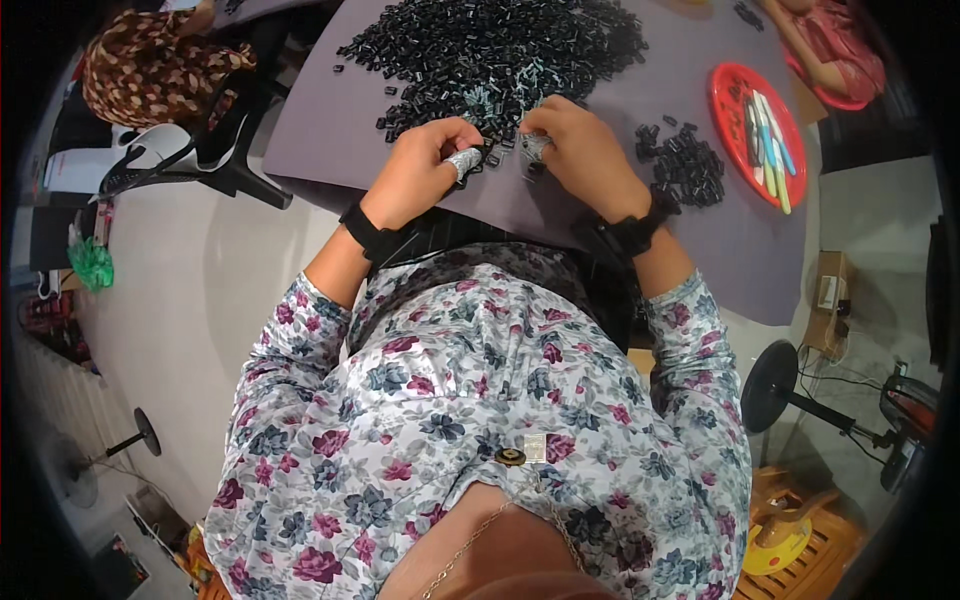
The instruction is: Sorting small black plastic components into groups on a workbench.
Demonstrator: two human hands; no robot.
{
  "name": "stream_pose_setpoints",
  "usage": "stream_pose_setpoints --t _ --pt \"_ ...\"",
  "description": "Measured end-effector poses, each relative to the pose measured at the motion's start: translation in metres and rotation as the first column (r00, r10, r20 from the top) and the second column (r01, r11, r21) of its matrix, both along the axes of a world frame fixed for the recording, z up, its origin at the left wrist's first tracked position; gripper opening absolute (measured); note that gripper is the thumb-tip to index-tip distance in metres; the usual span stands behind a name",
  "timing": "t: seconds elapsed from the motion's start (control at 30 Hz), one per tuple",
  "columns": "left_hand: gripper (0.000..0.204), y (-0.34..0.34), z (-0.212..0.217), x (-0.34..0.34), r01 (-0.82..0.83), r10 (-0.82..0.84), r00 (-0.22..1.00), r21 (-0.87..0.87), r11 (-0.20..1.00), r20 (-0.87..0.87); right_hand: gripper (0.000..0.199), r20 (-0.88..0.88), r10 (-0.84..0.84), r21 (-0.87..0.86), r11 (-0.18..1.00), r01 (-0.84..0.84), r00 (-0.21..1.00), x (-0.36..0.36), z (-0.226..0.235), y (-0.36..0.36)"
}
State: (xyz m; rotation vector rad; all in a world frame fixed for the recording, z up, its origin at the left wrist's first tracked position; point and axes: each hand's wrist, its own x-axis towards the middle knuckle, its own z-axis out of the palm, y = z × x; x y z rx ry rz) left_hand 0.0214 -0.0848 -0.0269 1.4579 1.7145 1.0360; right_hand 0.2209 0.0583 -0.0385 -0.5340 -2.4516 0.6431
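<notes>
1. Left hand sits upper centre of the frame, fingers curled shut around a small silvery piece that pokes out at the thumb side – black band on the wrist.
2. Right hand is just right of it, fingers closed over a second silvery piece at the fingertips; whether it is pinched tight or only cupped I cannot tell. Black wrist strap too.
3. The two hands nearly meet, and both silvery pieces lie in the gap between them, right at the lower edge of the big heap of small black parts.
4. The heap spreads across the top centre of the frame, touching the fingertips. A smaller black pile lies to the right of the right hand, apart from the heap.
5. Surface – a grey-purple table filling the upper middle of the frame.
6. Red round tray at upper right holds several pens or markers, just beside the smaller pile.
7. Room: pale floor at left, black chair upper left, another person in a brown patterned top beyond it, and a person in pink at the upper right corner.
8. Black fan base and cables lower right.
</notes>
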Motion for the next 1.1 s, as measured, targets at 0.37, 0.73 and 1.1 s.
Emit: stream_pose_setpoints --t 0.37,0.73,1.1 --pt "0.023 -0.002 0.0 -0.005 -0.033 0.036 0.996 -0.038 0.999 0.082 0.025 0.041 0.145 0.01 0.989 -0.145 0.989 -0.012 -0.011 -0.014" --pt "0.012 -0.005 0.003 0.007 0.118 -0.104 0.971 0.052 0.992 -0.217 0.025 0.088 -0.118 -0.095 0.987 0.127 0.989 0.029 0.01 0.032" --pt "0.021 0.049 -0.003 -0.012 0.051 -0.018 0.973 0.136 0.989 -0.23 0.033 -0.094 0.001 -0.432 0.901 -0.041 0.996 -0.02 -0.01 0.053"
